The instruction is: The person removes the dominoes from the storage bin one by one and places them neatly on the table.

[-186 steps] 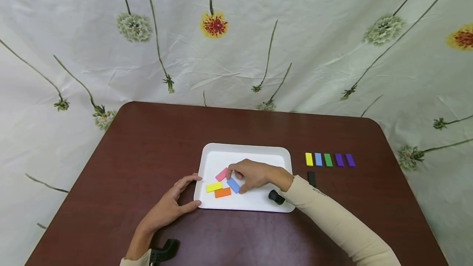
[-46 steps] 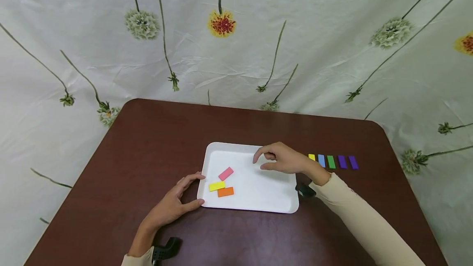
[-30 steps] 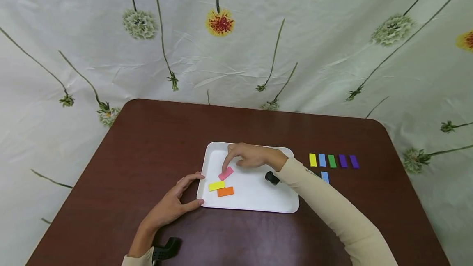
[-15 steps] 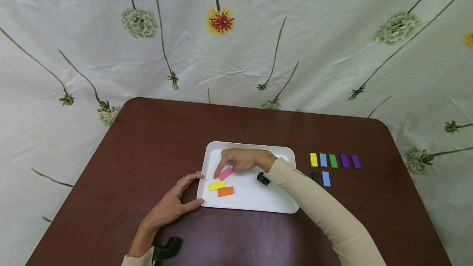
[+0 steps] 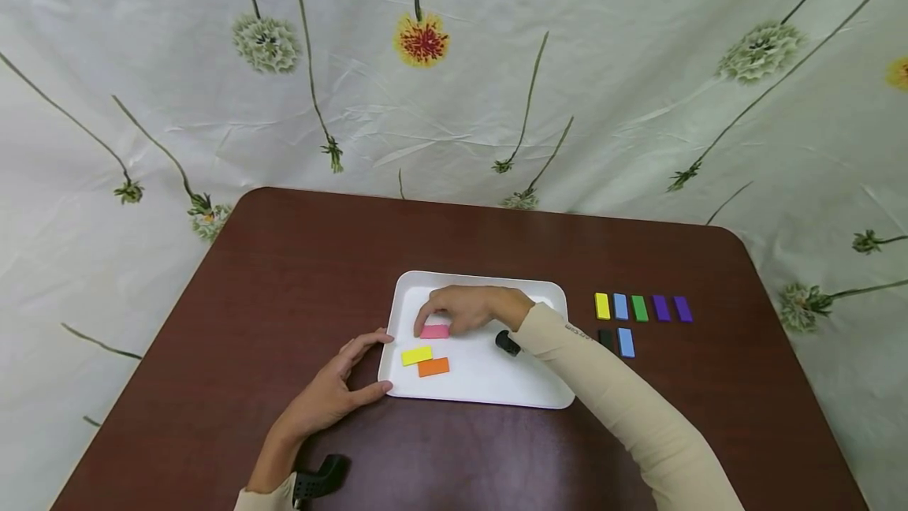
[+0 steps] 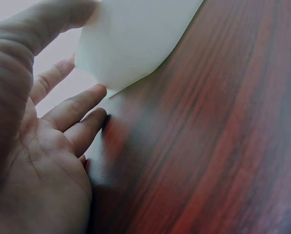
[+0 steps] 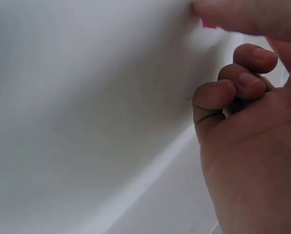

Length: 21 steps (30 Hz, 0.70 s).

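In the head view a white tray (image 5: 496, 381) lies on the table. My right hand (image 5: 470, 307) is over it, pinching a small pink block (image 5: 435, 332) by its two ends between index finger and thumb. Only a sliver of pink block (image 7: 210, 24) shows past the thumb in the right wrist view, where the other fingers are curled. Closer to me on the tray, a yellow block (image 5: 416, 355) touches or slightly overlaps an orange block (image 5: 433, 367). My left hand (image 5: 329, 386) rests its fairly straight fingertips and thumb against the tray's left edge.
Right of the tray, a row holds a yellow block (image 5: 602, 306), a light blue block (image 5: 620, 307), a green block (image 5: 640, 308) and two purple blocks (image 5: 661, 308). Below it lie a black block (image 5: 606, 339) and another blue block (image 5: 626, 343). A patterned cloth (image 5: 454, 117) hangs behind.
The blue block from the tray now lies beside the black one. My right hand has come back to the tray, and the pink block has turned from slanted to level. My left hand stays put.
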Tool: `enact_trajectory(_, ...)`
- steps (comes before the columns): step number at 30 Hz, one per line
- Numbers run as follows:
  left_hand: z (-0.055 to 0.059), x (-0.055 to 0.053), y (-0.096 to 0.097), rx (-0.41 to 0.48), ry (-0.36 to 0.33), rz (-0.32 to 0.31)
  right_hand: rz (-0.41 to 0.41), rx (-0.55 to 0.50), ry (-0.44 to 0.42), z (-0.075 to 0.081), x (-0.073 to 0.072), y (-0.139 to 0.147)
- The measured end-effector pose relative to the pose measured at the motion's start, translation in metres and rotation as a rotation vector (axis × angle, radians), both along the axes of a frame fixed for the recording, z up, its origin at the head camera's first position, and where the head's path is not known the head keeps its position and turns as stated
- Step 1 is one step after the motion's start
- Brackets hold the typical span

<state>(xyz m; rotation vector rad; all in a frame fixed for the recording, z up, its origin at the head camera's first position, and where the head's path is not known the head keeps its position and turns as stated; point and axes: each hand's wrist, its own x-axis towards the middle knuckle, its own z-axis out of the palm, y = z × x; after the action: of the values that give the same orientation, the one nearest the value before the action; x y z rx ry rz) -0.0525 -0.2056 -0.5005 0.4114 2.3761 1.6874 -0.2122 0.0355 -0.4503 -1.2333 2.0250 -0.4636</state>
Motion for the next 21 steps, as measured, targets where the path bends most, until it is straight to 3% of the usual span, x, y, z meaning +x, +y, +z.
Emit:
enact_trajectory(14, 0.0, -0.001, -0.001, -0.004, 0.036, -0.006, -0.061, -0.052, 0.032, 0.009, 0.01, 0.008)
enact_trajectory(21, -0.002, -0.001, 0.0, 0.0, 0.012, -0.001, -0.122, -0.122, 0.07, 0.023, 0.011, 0.035)
